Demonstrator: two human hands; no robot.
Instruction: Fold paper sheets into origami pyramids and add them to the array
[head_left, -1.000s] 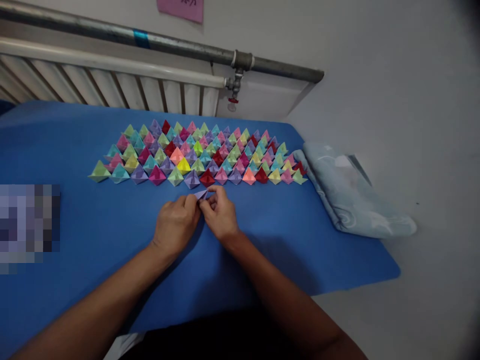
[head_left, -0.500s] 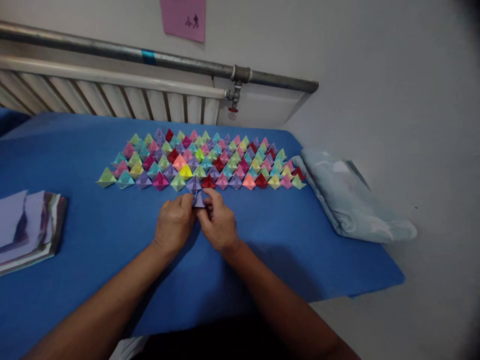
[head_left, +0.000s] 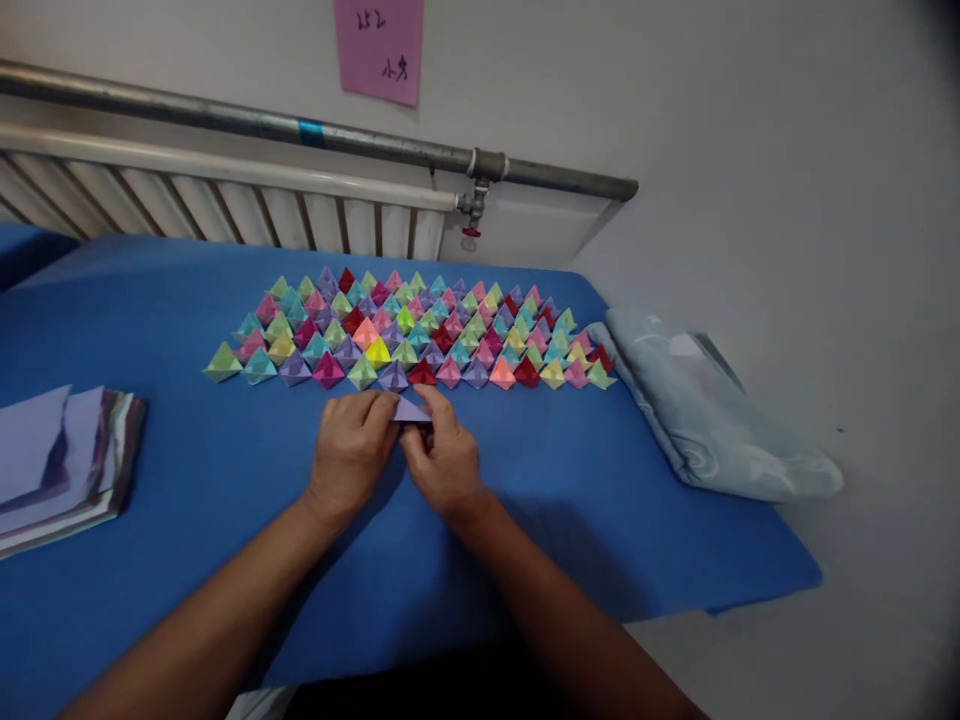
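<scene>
Between my two hands is a folded piece of purple paper (head_left: pixel 410 411), its visible face now a flat, pointed shape. My left hand (head_left: pixel 351 450) pinches its left end between thumb and fingers. Its right end sits in the fingers of my right hand (head_left: pixel 448 455), which also hide its lower part. Just beyond my fingertips stand rows of small folded paper boats (head_left: pixel 377 352) in many colours. Nearest to my hands are a purple boat (head_left: pixel 393 377) and a dark red boat (head_left: pixel 424 373) in the front row.
A stack of paper sheets (head_left: pixel 67 470), purple on top, lies at the left on the blue-covered surface (head_left: pixel 225 480). A folded pale green blanket (head_left: pixel 697 420) lies at the right, by the wall. Behind the boats are a radiator (head_left: pixel 247 215) and a metal pipe (head_left: pixel 390 145).
The purple paper has gone from a narrow, opened shape to a flatter, wider pointed one. Both hands still grip it. The whole view has shifted slightly, showing more of the pink note.
</scene>
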